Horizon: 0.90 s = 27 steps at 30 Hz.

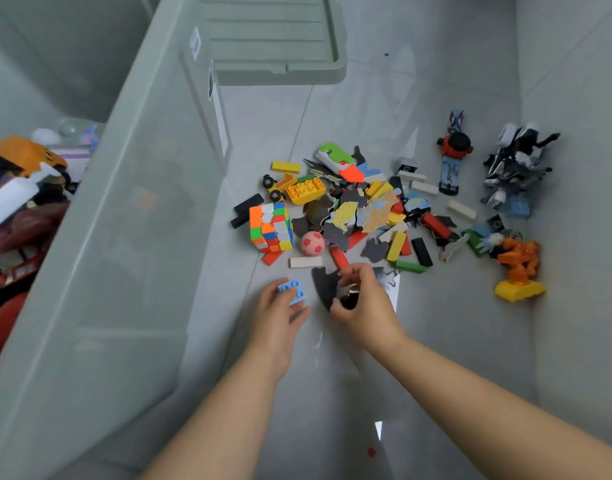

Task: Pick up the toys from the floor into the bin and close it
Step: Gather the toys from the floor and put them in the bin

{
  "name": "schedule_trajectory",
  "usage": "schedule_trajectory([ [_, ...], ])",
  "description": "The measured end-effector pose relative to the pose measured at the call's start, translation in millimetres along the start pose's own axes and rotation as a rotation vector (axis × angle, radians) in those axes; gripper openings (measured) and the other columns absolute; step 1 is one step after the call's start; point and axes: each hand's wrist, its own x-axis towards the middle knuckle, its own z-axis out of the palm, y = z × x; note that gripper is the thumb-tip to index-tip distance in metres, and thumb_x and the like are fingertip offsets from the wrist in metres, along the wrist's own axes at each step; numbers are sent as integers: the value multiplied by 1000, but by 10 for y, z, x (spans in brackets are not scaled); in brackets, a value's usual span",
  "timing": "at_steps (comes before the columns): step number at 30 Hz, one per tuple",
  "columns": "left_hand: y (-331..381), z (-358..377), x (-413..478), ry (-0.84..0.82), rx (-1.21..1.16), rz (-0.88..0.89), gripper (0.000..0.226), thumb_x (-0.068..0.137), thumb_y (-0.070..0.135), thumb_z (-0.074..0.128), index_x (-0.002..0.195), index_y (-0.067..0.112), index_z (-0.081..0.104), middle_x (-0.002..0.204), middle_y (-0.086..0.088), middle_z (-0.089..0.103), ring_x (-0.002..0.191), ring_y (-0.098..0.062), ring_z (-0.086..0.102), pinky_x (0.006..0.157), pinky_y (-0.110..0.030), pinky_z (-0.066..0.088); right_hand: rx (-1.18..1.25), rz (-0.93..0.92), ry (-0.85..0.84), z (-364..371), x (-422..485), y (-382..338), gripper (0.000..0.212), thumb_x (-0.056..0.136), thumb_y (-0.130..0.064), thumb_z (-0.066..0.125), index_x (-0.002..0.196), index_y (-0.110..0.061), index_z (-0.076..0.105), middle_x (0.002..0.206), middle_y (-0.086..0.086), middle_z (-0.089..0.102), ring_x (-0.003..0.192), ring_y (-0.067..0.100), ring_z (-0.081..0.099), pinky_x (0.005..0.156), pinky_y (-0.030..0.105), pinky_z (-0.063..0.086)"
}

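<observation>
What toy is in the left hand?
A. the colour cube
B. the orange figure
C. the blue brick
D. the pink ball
C: the left hand holds the blue brick, while the ball, cube and figure lie on the floor.

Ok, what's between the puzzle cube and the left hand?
Head view: a red block and a white block on the floor, between the puzzle cube and the left hand holding a blue brick.
</observation>
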Motion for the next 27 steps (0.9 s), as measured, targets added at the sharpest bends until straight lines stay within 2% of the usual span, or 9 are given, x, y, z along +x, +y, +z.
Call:
schedule_trajectory([
  [5,67,2,-42,-159,-260,-226,44,92,48,36,101,10,57,97,-14,62,85,-27,59,77,-36,48,223,-71,-21,29,-234,-335,42,79,-1,65,98,-31,42,87,-13,57,83,0,57,75,16,48],
  [8,-28,-42,-94,-218,-363,-306,53,87,59,36,102,15,61,102,-14,63,102,-30,59,94,-40,44,147,-126,-160,136,-374,-528,45,83,-9,64,121,-18,41,113,-7,54,106,7,53,94,22,42],
  [11,-142,-93,-143,-235,-487,-316,44,89,53,38,97,16,60,95,-9,65,99,-24,63,103,-40,41,-86,-280,-244,104,-491,-618,54,89,-14,56,138,-18,34,137,-2,43,125,10,41,105,23,34],
  [14,-178,-114,-182,-201,-547,-296,37,94,42,36,86,14,59,76,-9,66,70,-24,67,63,-32,59,-72,-287,-104,-84,-450,-565,35,92,-16,51,127,-22,48,127,-5,51,108,8,52,91,22,43],
  [15,-178,-133,-178,-187,-532,-277,35,95,38,37,85,13,59,79,-10,64,71,-25,63,61,-34,59,-83,-215,-20,-144,-372,-479,28,92,-19,52,120,-23,51,122,-4,53,98,10,55,84,24,45],
  [19,-129,-222,-158,-141,-462,-210,22,94,20,43,86,12,62,91,-8,60,81,-24,57,74,-42,52,-446,73,-37,-162,-26,-103,51,86,-38,61,129,-19,41,128,2,45,109,20,52,83,30,45],
  [21,-102,-242,-154,-124,-422,-191,21,95,17,43,90,14,63,97,-8,60,86,-24,57,76,-41,49,-550,16,-116,-11,63,-44,63,82,-40,64,133,-15,35,130,6,43,116,25,46,89,34,44],
  [24,-77,-261,-157,-105,-363,-172,21,97,20,43,99,17,64,104,-10,57,92,-24,57,75,-42,49,-605,-113,-147,169,117,-23,51,86,-25,58,131,-12,38,126,10,45,111,28,47,85,36,43],
  [27,-53,-306,-157,-113,-314,-157,22,98,23,43,105,23,64,108,-10,55,96,-25,56,79,-45,50,-496,-40,-104,130,79,15,50,81,-16,59,128,-12,42,121,9,49,105,25,51,85,32,44],
])
